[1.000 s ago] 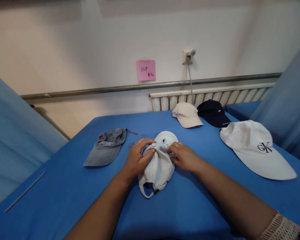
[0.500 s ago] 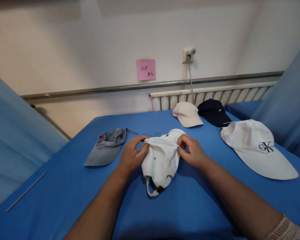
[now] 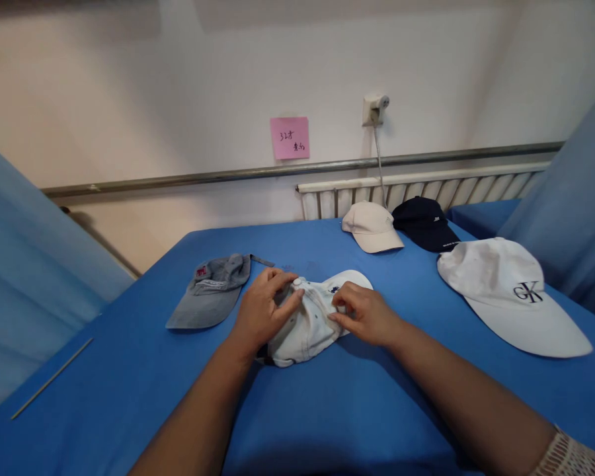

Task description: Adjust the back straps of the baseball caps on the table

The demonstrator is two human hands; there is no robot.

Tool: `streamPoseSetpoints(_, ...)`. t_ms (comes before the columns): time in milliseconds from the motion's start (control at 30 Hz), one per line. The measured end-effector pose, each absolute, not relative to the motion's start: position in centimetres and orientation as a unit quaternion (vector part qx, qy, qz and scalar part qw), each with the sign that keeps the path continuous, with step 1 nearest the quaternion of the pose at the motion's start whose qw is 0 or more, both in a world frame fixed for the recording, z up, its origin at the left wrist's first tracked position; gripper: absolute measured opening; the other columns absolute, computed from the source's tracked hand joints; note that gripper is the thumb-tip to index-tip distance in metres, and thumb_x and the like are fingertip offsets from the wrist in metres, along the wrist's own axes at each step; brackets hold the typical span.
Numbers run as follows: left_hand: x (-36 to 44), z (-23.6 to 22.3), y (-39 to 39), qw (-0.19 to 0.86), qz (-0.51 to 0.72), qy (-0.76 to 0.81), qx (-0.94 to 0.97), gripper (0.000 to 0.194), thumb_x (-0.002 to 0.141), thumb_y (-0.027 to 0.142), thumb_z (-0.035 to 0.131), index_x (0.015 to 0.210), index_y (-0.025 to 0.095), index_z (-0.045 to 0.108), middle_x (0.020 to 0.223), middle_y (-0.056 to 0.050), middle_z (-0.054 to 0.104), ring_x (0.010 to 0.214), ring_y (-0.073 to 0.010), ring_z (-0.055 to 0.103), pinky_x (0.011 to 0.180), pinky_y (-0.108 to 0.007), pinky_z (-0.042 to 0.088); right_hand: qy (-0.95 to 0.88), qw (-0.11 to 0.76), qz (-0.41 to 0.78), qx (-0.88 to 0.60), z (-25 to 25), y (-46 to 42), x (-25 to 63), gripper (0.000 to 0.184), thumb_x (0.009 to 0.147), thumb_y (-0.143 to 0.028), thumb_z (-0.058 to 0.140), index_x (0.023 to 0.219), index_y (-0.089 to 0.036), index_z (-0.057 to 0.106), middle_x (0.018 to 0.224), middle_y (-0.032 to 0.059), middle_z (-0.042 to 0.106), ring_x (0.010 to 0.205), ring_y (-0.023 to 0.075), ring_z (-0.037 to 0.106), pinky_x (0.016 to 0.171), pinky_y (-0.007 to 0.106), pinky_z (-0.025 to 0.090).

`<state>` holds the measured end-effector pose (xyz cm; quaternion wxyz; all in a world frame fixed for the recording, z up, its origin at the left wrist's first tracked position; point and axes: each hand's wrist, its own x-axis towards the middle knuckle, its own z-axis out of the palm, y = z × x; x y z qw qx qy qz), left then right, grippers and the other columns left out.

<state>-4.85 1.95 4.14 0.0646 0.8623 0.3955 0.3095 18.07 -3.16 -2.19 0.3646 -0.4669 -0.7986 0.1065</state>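
A white baseball cap (image 3: 307, 330) with a small dark emblem lies crumpled on the blue-covered bed, its brim pointing to the far right. My left hand (image 3: 268, 304) pinches the crown near the top button, thumb and fingers on the cloth. With fingertips bent together, my right hand (image 3: 364, 311) grips the front of the crown beside the brim. A dark buckle at the back of the cap shows partly below my left wrist. To the left lies a grey cap (image 3: 211, 294) with a red patch, apart from my left hand.
A beige cap (image 3: 371, 225) and a navy cap (image 3: 424, 221) sit at the back near the radiator (image 3: 451, 188). A large white cap (image 3: 510, 291) with black letters lies at right. A thin stick (image 3: 52, 379) lies at left. Blue curtains (image 3: 30, 277) hang at both sides.
The white cap has been turned so its back strap swings left, and its crown is lower and flatter. My right hand has moved left, closer to my left hand.
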Motion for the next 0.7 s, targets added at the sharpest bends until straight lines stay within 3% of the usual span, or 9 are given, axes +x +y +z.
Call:
streamPoseSetpoints(200, -4.4, 3.9, 1.7, 0.075, 0.297, 0.427, 0.851, 0.014, 0.086, 0.030, 0.055, 0.091, 0.020, 0.064, 0.086, -0.003, 0.061, 0.079, -0.0165, 0.060, 0.072, -0.029, 0.047, -0.796, 0.394, 0.044, -0.457, -2.2, -3.4, 17.3, 0.007, 0.087, -0.019, 0.054, 0.081, -0.020, 0.052, 0.075, 0.0002, 0.055, 0.066, 0.0137, 0.051, 0.062, 0.026, 0.037)
streamPoseSetpoints(367, -4.6, 4.0, 1.8, 0.086, 0.312, 0.442, 0.837, 0.019, 0.085, 0.032, 0.058, 0.098, 0.020, 0.062, 0.090, -0.004, 0.066, 0.081, -0.0181, 0.063, 0.076, -0.032, 0.049, -0.779, 0.458, 0.012, -0.429, -1.2, -4.7, 16.5, 0.009, 0.088, -0.017, 0.052, 0.079, -0.021, 0.050, 0.072, 0.0006, 0.054, 0.065, 0.0141, 0.049, 0.061, 0.027, 0.037)
streamPoseSetpoints(533, -4.7, 3.6, 1.9, 0.130, 0.296, 0.441, 0.837, 0.018, 0.082, 0.027, 0.060, 0.097, 0.019, 0.062, 0.090, -0.003, 0.068, 0.081, -0.0177, 0.065, 0.077, -0.032, 0.051, -0.804, 0.433, 0.068, -0.402, -1.1, -5.0, 16.4, 0.009, 0.088, -0.018, 0.052, 0.079, -0.021, 0.053, 0.071, -0.0002, 0.054, 0.063, 0.0134, 0.050, 0.059, 0.027, 0.038)
streamPoseSetpoints(633, -4.7, 3.6, 1.9, 0.122, 0.284, 0.437, 0.845, 0.021, 0.082, 0.026, 0.059, 0.101, 0.020, 0.062, 0.094, -0.004, 0.069, 0.085, -0.0190, 0.065, 0.078, -0.033, 0.051, -0.781, 0.454, 0.094, -0.419, -1.3, -4.3, 17.3, 0.008, 0.089, -0.018, 0.050, 0.089, -0.021, 0.058, 0.080, 0.0028, 0.061, 0.074, 0.0162, 0.057, 0.069, 0.029, 0.044)
streamPoseSetpoints(700, -4.8, 3.7, 1.8, 0.101, 0.273, 0.428, 0.855, 0.023, 0.083, 0.026, 0.057, 0.105, 0.021, 0.062, 0.098, -0.005, 0.069, 0.090, -0.0208, 0.064, 0.081, -0.035, 0.051, -0.762, 0.456, 0.092, -0.452, -1.5, -3.7, 18.2, 0.020, 0.087, -0.017, 0.051, 0.106, -0.021, 0.059, 0.098, 0.0068, 0.065, 0.092, 0.0207, 0.059, 0.084, 0.036, 0.045)
